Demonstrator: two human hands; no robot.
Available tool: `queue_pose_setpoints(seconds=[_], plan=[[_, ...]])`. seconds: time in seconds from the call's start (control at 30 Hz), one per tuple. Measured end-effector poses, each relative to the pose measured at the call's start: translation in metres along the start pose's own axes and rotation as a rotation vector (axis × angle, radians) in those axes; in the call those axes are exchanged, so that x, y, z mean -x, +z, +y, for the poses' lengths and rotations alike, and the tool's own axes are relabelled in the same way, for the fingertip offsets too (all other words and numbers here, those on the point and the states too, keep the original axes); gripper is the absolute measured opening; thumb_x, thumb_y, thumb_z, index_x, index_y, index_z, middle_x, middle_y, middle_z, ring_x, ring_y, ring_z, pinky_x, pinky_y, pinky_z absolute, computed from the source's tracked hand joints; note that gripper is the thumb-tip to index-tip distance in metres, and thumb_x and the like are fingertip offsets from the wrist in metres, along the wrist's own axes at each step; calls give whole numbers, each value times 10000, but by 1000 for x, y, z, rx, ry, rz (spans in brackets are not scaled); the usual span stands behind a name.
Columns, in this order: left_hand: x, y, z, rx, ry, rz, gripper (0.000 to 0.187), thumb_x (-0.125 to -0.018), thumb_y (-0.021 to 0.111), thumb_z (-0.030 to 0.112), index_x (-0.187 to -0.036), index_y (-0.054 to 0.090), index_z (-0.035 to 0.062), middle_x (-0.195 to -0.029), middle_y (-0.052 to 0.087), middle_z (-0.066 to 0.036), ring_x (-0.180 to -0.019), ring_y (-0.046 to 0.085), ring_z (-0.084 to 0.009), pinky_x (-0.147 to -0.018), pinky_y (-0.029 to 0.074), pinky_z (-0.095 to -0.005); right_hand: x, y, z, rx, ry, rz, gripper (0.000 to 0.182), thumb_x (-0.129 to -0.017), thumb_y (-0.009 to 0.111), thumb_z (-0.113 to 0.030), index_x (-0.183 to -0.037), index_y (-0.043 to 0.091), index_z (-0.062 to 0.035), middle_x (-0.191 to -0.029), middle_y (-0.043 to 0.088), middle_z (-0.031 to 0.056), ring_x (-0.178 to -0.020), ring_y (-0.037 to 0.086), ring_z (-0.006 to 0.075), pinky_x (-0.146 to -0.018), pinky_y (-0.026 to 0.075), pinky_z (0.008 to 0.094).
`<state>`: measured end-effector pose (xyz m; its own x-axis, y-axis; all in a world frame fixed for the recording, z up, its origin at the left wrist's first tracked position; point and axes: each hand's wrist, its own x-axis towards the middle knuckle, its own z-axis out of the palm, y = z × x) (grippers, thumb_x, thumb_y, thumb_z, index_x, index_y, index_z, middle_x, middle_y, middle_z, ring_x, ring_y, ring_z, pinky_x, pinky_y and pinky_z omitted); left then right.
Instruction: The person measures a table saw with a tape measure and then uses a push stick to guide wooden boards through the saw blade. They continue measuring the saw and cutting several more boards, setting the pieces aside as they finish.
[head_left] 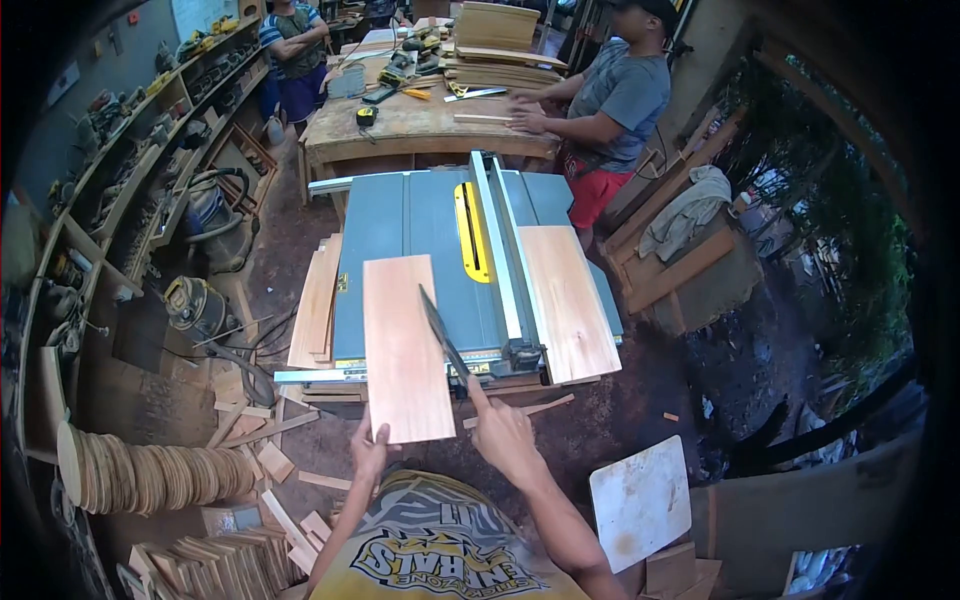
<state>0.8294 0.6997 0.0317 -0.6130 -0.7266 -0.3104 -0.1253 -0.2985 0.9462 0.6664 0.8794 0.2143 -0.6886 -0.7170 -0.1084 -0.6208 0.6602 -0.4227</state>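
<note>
My left hand (pixel 370 453) grips the near left corner of a pale wooden board (pixel 405 350), thumb on its top face. The board lies lengthwise away from me and overlaps the front edge of a table saw (pixel 377 215). In my right hand (pixel 503 435) is a long, dark, knife-like blade (pixel 445 335), with its pointed end over the board's right side. My fingers are wrapped round its handle end. Beyond the blade are the saw's yellow throat plate (pixel 470 235) and long metal fence (pixel 507 265). Right of the fence lies another wooden board (pixel 568 305).
Thin boards (pixel 318 305) rest at the saw's left side. A workbench (pixel 340 130) with tools and stacked planks stands behind, with a person (pixel 620 95) at its right. Round wooden discs (pixel 150 470) and offcuts litter the floor at left, near a shop vacuum (pixel 195 303).
</note>
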Motion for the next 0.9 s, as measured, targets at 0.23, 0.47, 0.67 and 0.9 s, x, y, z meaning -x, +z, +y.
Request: queue_pose_setpoints(seconds=[0.23,0.47,0.67,0.9], plan=[[53,48,-4,-29,-44,-254,719,-965,610,30,-1561,208,27,-1387,553,-132,-1018,639,-167,-683,604,-260,87,-4,28,35,173,71,777,-756,610,-28,-1499,384,-49,-888,663,265,-746,686,439,-695,566,529],[40,68,-21,-110,61,-372,909,-878,705,-11,-1576,122,8,-1344,592,-122,-954,621,-133,-715,551,-254,97,-4,32,22,211,120,736,-781,587,-13,-1488,386,-28,-874,665,277,-748,675,452,-700,555,539],[56,84,9,-302,202,-359,1067,-740,816,-45,-1567,143,-15,-1364,558,-147,-1019,621,-199,-898,530,-314,88,-5,30,67,230,68,765,-767,603,-26,-1495,367,-8,-884,667,288,-748,686,446,-695,565,525],[46,75,14,-483,279,-354,1037,-682,850,-45,-1534,259,-22,-1418,474,-175,-1214,543,-233,-996,499,-322,87,-14,23,81,217,78,710,-792,563,-6,-1480,387,6,-841,659,284,-742,673,459,-693,556,537]])
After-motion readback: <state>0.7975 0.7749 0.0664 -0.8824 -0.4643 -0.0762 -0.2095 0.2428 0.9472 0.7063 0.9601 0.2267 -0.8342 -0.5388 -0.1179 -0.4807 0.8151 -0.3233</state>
